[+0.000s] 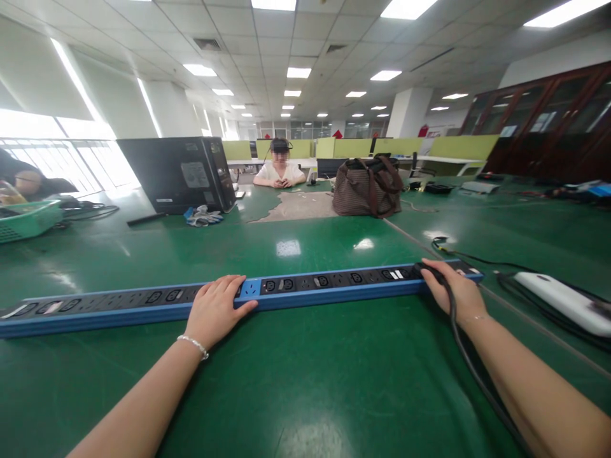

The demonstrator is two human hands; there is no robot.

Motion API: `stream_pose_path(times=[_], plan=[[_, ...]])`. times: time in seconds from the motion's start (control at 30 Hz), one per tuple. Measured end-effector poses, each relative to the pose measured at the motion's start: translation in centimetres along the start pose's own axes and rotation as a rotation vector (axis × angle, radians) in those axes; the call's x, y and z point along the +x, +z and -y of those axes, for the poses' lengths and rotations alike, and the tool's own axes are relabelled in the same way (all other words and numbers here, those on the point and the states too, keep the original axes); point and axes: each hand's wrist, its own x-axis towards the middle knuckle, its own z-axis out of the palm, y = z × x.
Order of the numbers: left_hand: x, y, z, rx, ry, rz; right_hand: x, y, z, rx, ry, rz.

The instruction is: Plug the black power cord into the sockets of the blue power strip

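A long blue power strip point(305, 303) with a row of black sockets lies across the green table. My left hand point(214, 308) is closed over its middle, thumb at the near edge beside a blue socket point(251, 289). At the strip's right end, my right hand point(451, 289) is closed around a black plug point(420, 268), which meets the socket face. Whether the plug is fully seated is hidden by the fingers. From it a thick black cable point(461, 346) runs down over my right wrist toward the lower right.
A white power strip point(563, 299) and thin cables lie at the right. Farther back are a black computer case point(179, 172), gloves point(203, 216) and a brown bag point(367, 187). A green basket point(33, 219) stands left. A person point(280, 168) sits across the table, another far left.
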Motion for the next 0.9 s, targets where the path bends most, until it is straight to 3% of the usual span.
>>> stream_pose_path(times=[0.23,0.4,0.57,0.77,0.9], plan=[[0.0,-0.1,-0.1,0.030,0.002,0.018,-0.5,0.3,0.4,0.040,-0.028,-0.047],[0.0,-0.1,0.0,0.025,-0.005,0.021,-0.3,0.2,0.9,-0.097,0.045,-0.069],[0.0,-0.1,-0.1,0.033,-0.005,0.024,0.2,0.7,-0.2,-0.198,0.060,-0.040],[0.0,-0.2,-0.2,0.044,-0.003,0.022,1.0,0.5,-1.4,0.267,0.226,-0.342],[0.1,-0.2,-0.2,0.043,-0.005,0.018,1.4,-0.2,-3.5,0.135,0.323,-0.337]])
